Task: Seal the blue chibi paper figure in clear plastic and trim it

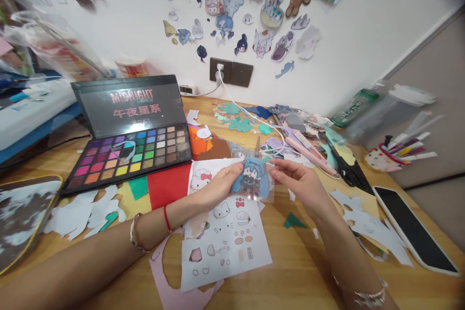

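Observation:
My left hand and my right hand together hold a clear plastic sleeve with a blue-haired character cutout inside it, just above the wooden desk. Left fingers pinch its left edge, right fingers pinch its upper right edge. Under the hands lies a white sheet printed with cat-face parts, on top of a pink cut paper.
An open eyeshadow palette stands at the left. Red, green and white paper scraps lie before it. Paper cutouts, pens and a white cable crowd the back. A phone lies at the right edge. Stickers cover the wall.

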`<state>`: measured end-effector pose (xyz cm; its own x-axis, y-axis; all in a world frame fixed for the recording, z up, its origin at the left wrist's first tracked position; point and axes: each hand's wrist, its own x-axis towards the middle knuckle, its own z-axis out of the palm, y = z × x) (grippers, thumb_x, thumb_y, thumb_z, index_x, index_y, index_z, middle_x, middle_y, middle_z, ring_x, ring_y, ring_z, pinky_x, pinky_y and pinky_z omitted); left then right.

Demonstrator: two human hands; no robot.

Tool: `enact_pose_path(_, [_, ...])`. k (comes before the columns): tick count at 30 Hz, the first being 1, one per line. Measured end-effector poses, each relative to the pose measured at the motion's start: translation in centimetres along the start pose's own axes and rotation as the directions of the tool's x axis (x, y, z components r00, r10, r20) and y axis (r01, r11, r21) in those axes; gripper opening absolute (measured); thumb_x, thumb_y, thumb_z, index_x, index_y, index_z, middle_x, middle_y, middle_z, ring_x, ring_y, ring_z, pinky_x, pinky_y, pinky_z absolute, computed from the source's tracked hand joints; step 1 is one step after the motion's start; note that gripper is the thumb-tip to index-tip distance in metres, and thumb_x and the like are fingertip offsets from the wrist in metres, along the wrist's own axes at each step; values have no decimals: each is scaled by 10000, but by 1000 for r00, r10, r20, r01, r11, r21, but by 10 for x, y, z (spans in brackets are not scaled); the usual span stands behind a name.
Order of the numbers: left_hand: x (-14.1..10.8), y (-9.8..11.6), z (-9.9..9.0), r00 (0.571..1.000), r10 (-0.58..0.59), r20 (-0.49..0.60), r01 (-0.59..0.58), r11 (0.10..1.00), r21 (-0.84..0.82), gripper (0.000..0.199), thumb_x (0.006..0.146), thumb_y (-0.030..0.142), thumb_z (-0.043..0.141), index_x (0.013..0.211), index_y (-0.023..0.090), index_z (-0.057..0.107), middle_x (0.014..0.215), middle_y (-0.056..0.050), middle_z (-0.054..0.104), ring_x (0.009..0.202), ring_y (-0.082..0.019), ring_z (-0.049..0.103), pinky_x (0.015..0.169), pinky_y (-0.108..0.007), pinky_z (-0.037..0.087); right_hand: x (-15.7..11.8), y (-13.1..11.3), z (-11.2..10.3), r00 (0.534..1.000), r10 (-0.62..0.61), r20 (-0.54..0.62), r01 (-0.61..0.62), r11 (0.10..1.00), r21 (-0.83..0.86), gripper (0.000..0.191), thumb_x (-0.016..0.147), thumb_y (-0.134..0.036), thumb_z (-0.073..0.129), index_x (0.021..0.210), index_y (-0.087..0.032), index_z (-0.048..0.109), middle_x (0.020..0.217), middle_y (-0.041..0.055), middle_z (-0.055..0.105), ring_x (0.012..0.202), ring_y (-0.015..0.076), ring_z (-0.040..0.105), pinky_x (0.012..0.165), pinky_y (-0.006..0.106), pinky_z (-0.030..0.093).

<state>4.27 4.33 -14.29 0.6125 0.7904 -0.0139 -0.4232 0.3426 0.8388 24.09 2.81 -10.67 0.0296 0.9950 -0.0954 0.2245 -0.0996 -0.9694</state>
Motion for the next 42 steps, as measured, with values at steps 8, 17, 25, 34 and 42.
enact_pose_path(8, [0,-2,-3,999,-32,-3,32,999,9,356,908,423,449,1088,177,632,864,-89,706,832,-247,655,734,-392,507,-1,-2,2,999,29,-29,-26,995,95,247,654,-333,757,852,-188,727,729,24,701,591,128,605,653,326,542])
enact_pose_path(17, [-2,2,2,1000,-29,-11,29,999,43,351,916,405,433,1073,175,648,886,-94,704,835,-260,656,736,-416,511,1,0,4,999,-13,-47,16,997,75,213,696,-334,726,850,-185,733,670,9,686,549,108,591,580,269,533])
enact_pose_path(25, [-2,4,4,1000,-15,-21,17,998,65,373,928,403,391,1070,186,659,857,-80,709,811,-254,651,710,-380,508,-2,0,5,999,6,-39,-5,999,34,249,701,-364,718,873,-184,738,662,19,686,536,129,605,574,298,540])
enact_pose_path(34, [-4,5,3,999,-23,-30,25,997,78,367,917,410,418,1145,210,624,919,-79,707,827,-266,655,712,-389,505,-4,-3,5,998,46,-37,-43,997,71,263,659,-368,752,840,-177,736,704,29,707,556,133,601,599,311,543])
enact_pose_path(42, [-4,3,2,1000,-23,20,21,997,78,375,932,400,384,1127,200,633,928,-81,705,821,-245,648,666,-341,499,-6,-6,7,995,95,25,-97,987,132,231,656,-332,755,838,-191,736,711,13,709,583,120,603,617,282,526])
